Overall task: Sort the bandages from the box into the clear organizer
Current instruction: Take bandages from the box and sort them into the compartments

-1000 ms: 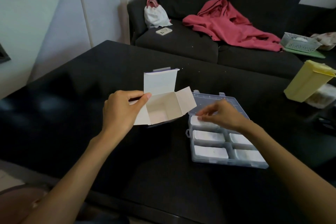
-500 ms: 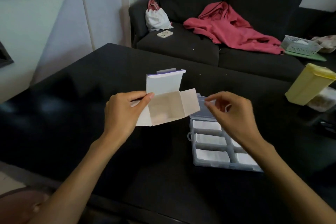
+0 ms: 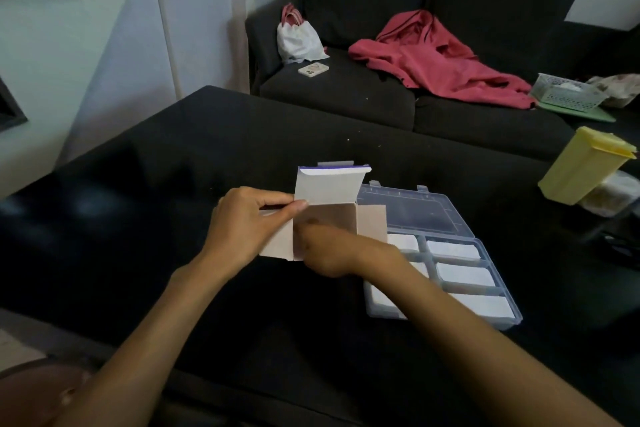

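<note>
Left hand [image 3: 242,225] pinches the box [image 3: 329,187] flap – right hand [image 3: 325,250] fingers inside, grip hidden

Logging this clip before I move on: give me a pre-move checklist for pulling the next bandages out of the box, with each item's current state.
1. Box flaps open: ok, top flap stands up, side flaps spread.
2. Box steadied: ok, left hand pinches its left edge.
3. Right hand at the box opening: ok, fingers reach inside.
4. Grip on a bandage: cannot tell, fingertips hidden in the box.
5. Clear organizer open beside the box: ok, lid lies back flat.
6. Free compartment: cannot tell, visible ones hold white bandages, forearm covers others.
</note>
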